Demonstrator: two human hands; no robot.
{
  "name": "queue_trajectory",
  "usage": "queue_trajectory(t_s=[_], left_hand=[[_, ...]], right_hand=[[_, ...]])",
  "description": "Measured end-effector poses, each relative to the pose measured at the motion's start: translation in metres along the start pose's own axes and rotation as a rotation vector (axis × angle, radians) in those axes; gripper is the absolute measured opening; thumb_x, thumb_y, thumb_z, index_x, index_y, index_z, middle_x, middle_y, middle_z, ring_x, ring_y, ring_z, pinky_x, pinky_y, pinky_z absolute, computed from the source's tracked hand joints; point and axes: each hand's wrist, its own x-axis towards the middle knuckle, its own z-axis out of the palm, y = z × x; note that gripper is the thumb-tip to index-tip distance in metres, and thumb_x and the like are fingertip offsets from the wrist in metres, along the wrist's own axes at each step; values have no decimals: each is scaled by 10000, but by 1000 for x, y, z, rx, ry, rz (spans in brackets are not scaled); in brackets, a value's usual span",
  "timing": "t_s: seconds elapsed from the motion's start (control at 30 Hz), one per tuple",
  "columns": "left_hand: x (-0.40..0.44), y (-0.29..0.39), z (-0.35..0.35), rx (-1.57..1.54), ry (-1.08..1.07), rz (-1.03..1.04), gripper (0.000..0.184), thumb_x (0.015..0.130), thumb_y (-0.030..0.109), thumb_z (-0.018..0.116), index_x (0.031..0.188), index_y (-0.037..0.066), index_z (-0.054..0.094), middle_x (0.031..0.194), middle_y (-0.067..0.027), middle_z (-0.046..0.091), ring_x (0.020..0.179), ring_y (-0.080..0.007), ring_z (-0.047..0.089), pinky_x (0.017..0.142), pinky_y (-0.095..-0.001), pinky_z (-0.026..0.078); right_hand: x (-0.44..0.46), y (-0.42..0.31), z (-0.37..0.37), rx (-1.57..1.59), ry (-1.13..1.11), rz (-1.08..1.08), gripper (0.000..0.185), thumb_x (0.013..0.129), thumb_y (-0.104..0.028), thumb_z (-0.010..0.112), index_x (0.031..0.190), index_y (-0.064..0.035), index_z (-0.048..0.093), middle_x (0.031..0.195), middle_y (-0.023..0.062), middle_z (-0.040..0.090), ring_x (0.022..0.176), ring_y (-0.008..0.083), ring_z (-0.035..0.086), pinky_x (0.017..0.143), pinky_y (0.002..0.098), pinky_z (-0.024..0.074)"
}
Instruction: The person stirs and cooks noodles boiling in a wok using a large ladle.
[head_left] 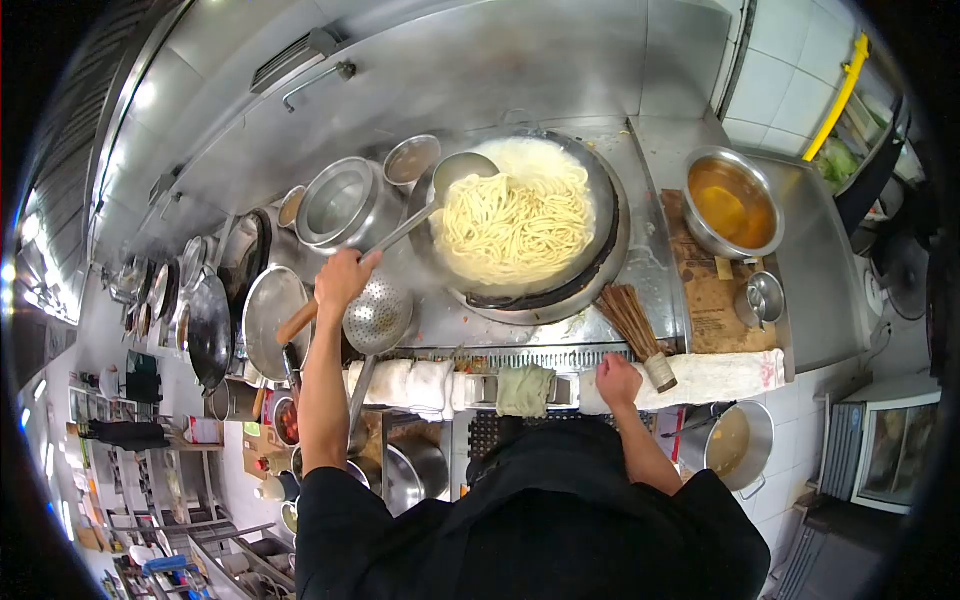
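Note:
My left hand is wrapped round the handle of a long metal ladle, whose wooden end sticks out below the fist. The ladle's bowl lies at the left side of a large wok, against a heap of thick pale noodles in whitish, steaming liquid. My right hand is closed in a fist on the white cloth along the stove's front edge, left of a bamboo brush. Whether anything is inside that fist is hidden.
A perforated skimmer and a round strainer lie left of the wok, below a metal pot. At right are a bowl of orange liquid and a small metal cup. A bucket stands below the front edge.

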Motion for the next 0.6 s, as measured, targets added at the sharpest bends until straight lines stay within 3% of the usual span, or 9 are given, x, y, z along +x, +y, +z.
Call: queue_trajectory(t_s=[0.1, 0.3, 0.47, 0.6], left_hand=[[-18, -1, 1, 30, 118, 26, 540, 863, 567, 587, 1003, 65, 730, 952, -229, 703, 956, -412, 665, 839, -506, 505], [-40, 10, -2, 176, 374, 90, 456, 872, 527, 621, 845, 75, 669, 805, -176, 700, 736, -408, 680, 657, -496, 533], [7, 31, -8, 173, 593, 171, 411, 881, 499, 626, 851, 89, 620, 762, -159, 696, 698, -392, 682, 606, -487, 531], [64, 66, -5, 205, 630, 211, 416, 880, 493, 630, 835, 80, 610, 790, -154, 703, 695, -386, 685, 607, -474, 539]], right_hand=[[0, 0, -1, 2, 26, -25, 131, 805, -192, 617, 867, -82, 653, 830, 114, 667, 717, 332, 656, 635, 468, 513], [1, -1, -4, 14, 7, -12, 131, 805, -189, 618, 871, -83, 656, 840, 111, 668, 723, 333, 655, 639, 466, 514], [1, 4, 3, 11, -9, -19, 125, 801, -190, 622, 865, -88, 654, 830, 107, 666, 723, 332, 654, 640, 469, 514], [0, 1, 2, 14, 15, 3, 120, 796, -192, 623, 859, -94, 653, 819, 103, 666, 724, 326, 655, 633, 465, 515]])
